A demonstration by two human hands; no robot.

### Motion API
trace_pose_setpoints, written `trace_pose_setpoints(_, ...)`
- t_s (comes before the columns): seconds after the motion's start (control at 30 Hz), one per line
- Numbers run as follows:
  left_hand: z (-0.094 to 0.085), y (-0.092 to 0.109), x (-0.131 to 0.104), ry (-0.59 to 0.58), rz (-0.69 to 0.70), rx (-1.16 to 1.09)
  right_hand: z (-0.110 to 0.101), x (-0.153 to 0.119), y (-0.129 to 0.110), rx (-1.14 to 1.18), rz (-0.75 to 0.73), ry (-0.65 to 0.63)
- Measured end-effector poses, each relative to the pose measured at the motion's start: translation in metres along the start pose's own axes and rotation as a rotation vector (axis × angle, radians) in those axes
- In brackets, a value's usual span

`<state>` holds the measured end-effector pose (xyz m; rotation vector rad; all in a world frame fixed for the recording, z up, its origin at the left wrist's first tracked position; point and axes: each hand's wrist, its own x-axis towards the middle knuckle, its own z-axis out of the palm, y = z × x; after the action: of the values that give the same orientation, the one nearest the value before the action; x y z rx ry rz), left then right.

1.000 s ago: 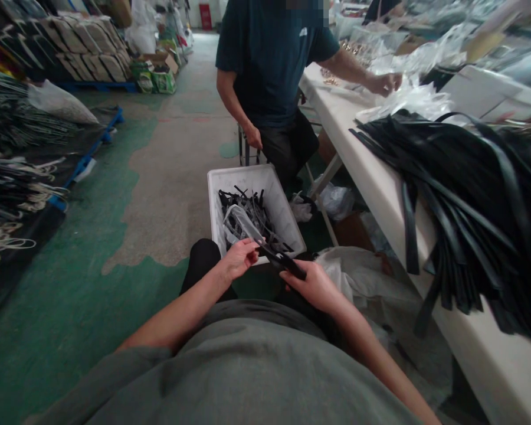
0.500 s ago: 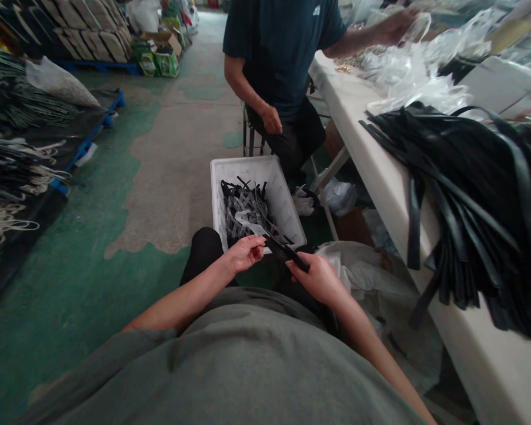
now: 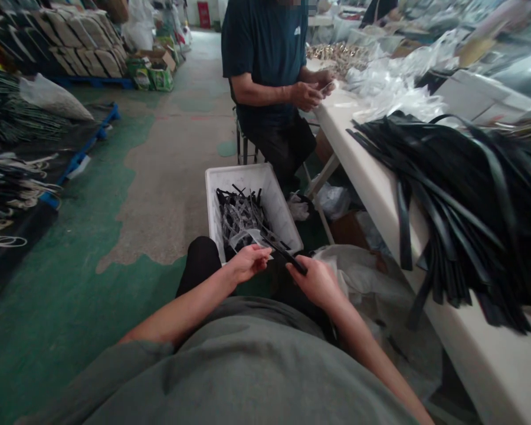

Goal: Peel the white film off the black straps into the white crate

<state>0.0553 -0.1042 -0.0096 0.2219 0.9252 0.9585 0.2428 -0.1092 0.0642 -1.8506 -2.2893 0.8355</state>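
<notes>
The right hand (image 3: 316,280) grips a black strap (image 3: 285,255), which slants far and left toward a white bin (image 3: 286,224). The left hand (image 3: 250,262), fingers curled, is near the strap and at a clear plastic sleeve (image 3: 246,238); whether it pinches the sleeve I cannot tell. Tangled dark strips (image 3: 236,206) lie in the bin. To the right, long black straps (image 3: 460,183) overhang a white table (image 3: 491,348). Farther off, a seated co-worker (image 3: 263,53) holds both hands together by the table's edge.

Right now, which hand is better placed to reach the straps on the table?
Probably your right hand, being nearer the table and its straps, though it grips a black strip. Your left hand is farther, near the bin.
</notes>
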Motion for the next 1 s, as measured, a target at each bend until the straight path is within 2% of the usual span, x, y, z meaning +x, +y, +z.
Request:
trace_pose_setpoints(0.07,0.008,-0.009,-0.003,-0.047,-0.007,0.024,0.005,0.008,-0.003,0.05,-0.005,0.022)
trace_pose_setpoints(0.13,0.009,-0.007,-0.003,-0.029,0.028,0.027,0.005,0.01,0.0,0.112,-0.034,-0.016)
trace_pose_setpoints(0.23,-0.002,0.012,0.0,0.056,0.09,-0.002,-0.002,0.0,0.011,0.158,-0.079,-0.122)
trace_pose_setpoints(0.33,-0.009,0.026,0.002,0.081,0.08,-0.028,-0.007,-0.012,0.018,0.157,-0.057,-0.115)
trace_pose_setpoints(0.5,0.007,0.009,-0.003,-0.012,0.016,0.009,0.003,0.006,0.006,0.278,-0.024,-0.021)
trace_pose_setpoints(0.6,0.01,0.008,-0.004,-0.014,0.041,0.03,0.003,0.014,0.005,0.369,-0.051,-0.068)
trace_pose_setpoints(0.7,0.001,0.023,-0.003,0.035,0.092,0.011,-0.005,0.0,0.013,0.326,-0.097,-0.168)
trace_pose_setpoints(0.77,-0.004,0.032,-0.003,0.034,0.104,0.003,-0.011,-0.013,0.02,0.314,-0.08,-0.186)
trace_pose_setpoints(0.87,-0.004,0.033,-0.003,0.003,0.082,0.0,-0.012,-0.022,0.023,0.357,-0.042,-0.132)
trace_pose_setpoints(1.0,0.007,0.021,-0.003,-0.01,0.061,0.007,-0.003,-0.01,0.017,0.377,-0.053,-0.058)
